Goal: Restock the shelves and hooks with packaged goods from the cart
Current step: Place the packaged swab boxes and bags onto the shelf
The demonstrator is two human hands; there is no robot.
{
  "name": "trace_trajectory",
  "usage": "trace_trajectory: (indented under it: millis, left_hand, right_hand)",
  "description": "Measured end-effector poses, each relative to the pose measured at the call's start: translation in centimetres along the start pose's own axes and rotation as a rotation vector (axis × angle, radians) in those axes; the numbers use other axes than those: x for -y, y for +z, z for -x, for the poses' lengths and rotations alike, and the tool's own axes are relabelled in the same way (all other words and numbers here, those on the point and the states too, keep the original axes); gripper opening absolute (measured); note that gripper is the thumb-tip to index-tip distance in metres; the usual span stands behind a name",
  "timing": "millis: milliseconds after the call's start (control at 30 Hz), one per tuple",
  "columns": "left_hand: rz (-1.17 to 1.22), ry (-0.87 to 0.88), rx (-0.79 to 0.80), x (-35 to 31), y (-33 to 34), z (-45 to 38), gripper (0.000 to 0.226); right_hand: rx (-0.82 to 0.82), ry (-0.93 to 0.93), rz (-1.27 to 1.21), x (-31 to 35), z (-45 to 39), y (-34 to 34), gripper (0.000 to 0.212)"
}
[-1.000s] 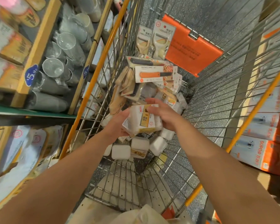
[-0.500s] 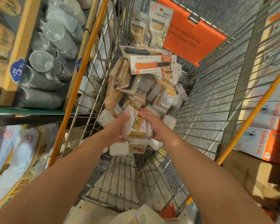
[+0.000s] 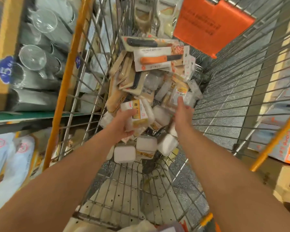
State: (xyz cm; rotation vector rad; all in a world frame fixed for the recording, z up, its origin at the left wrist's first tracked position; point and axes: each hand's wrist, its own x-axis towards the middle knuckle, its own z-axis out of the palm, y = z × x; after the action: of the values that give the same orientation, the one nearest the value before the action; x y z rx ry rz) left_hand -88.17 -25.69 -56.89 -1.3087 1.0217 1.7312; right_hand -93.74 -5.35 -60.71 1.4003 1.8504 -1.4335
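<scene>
Both of my arms reach down into a wire cart (image 3: 228, 101) full of packaged goods. My left hand (image 3: 124, 123) grips a stack of white packs with yellow labels (image 3: 138, 114). My right hand (image 3: 182, 113) has let go of that stack and stretches forward, fingers straight, its fingertips at a small clear packet with a yellow label (image 3: 181, 94). More white block packs (image 3: 124, 154) lie lower in the cart. A carded orange-handled knife (image 3: 159, 59) and carded peelers (image 3: 152, 15) sit on top of the pile at the far end.
A shelf unit on the left holds glass mugs (image 3: 33, 56) behind a yellow shelf edge with a blue price tag (image 3: 4, 69). White bags (image 3: 10, 156) fill the shelf below. An orange flap (image 3: 211, 25) hangs at the cart's far end. Orange-and-white boxes (image 3: 285, 146) stand at the right.
My right hand has left the white stack and moved forward to the right toward a small packet. My left hand now holds the stack alone. The view has dipped deeper into the cart.
</scene>
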Motion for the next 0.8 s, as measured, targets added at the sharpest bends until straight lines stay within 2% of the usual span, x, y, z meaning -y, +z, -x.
trace_trajectory:
  millis: [33,100,233,333,567,633,733,800]
  left_hand:
    - [0.002,-0.008,-0.005,-0.2,0.1,-0.2,0.059]
    - [-0.024,-0.009,-0.020,-0.5,0.3,-0.6,0.056]
    - [-0.064,0.007,-0.049,-0.9,0.5,-0.9,0.073]
    - [-0.058,0.022,-0.048,-0.6,0.3,-1.3,0.057]
    - [-0.048,0.063,-0.046,0.2,-0.1,-0.8,0.051]
    - [-0.040,0.071,-0.041,0.6,-0.4,-0.6,0.057]
    - [-0.045,0.088,-0.057,1.1,-0.7,-0.4,0.078]
    - [-0.035,0.098,-0.067,1.5,-0.8,-0.4,0.076]
  right_hand:
    - [-0.037,0.007,0.036,0.2,-0.6,0.1,0.076]
    - [-0.064,0.035,0.125,0.5,-2.4,0.3,0.078]
    - [-0.068,0.006,0.202,1.2,-4.8,0.9,0.071]
    - [-0.081,0.067,0.256,1.9,-5.7,0.9,0.064]
    - [0.030,0.024,0.366,0.8,-5.3,0.4,0.061]
    - [0.065,0.022,0.340,0.6,-5.1,0.1,0.051]
    - [0.123,0.043,0.327,0.8,-5.0,-0.2,0.039]
    - [0.155,0.070,0.307,0.9,-5.2,-0.6,0.034]
